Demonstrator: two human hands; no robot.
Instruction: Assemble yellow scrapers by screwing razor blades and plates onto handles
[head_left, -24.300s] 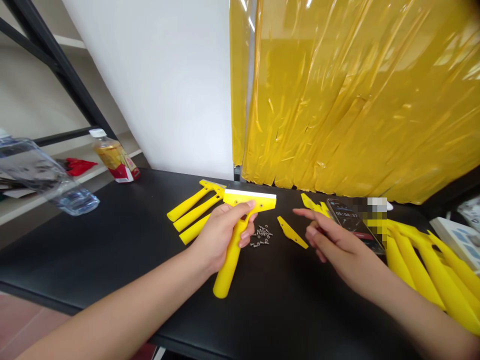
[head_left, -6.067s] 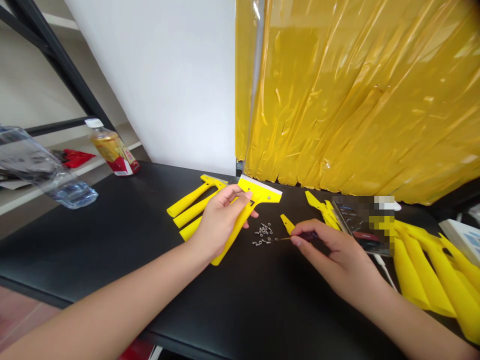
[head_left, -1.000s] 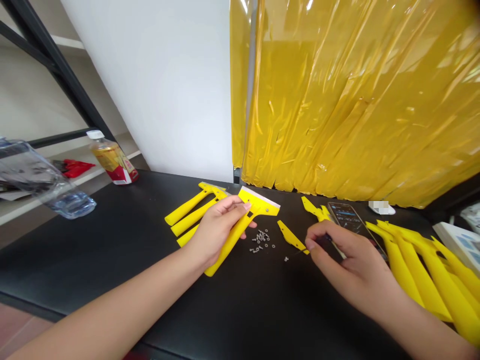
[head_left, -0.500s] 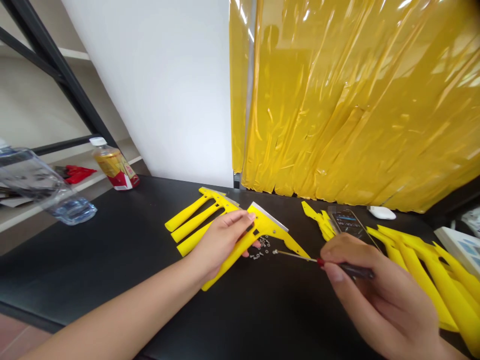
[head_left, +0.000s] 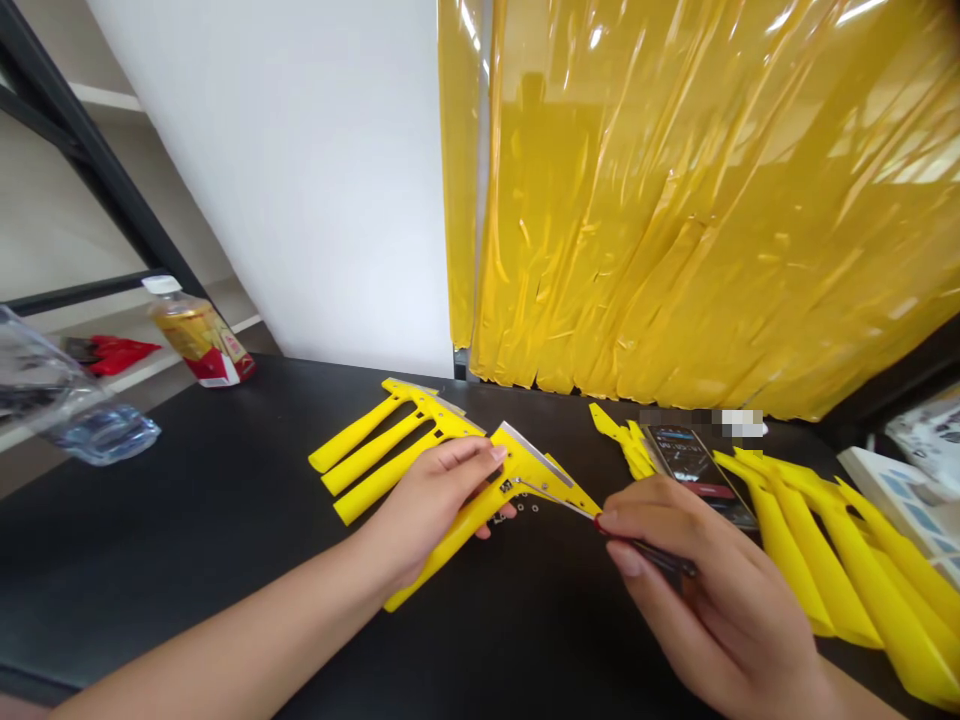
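Observation:
My left hand (head_left: 442,490) is closed around a yellow scraper (head_left: 444,553) with a pale strip along its upper edge, tilted above the black table. In my right hand (head_left: 712,590) is a slim screwdriver (head_left: 664,558) with a dark handle and a red collar. Its thin shaft runs across the scraper's face, and the tip is at the small opening near the handle's top. Tiny metal nuts (head_left: 523,508) lie on the table behind the scraper, partly hidden by it. Several similar yellow scrapers (head_left: 367,462) lie side by side just left of my left hand.
Yellow plates (head_left: 628,448), a phone (head_left: 686,452) and a pile of yellow handles (head_left: 855,550) lie to the right, near a white box (head_left: 892,500). A drink bottle (head_left: 201,335) and a clear bottle (head_left: 97,425) stand left. Yellow film (head_left: 637,250) hangs behind the black table (head_left: 247,480).
My right hand has moved left, bringing the screwdriver's tip from beside the scraper onto its opening. The view has shifted slightly right. My left hand still grips the scraper.

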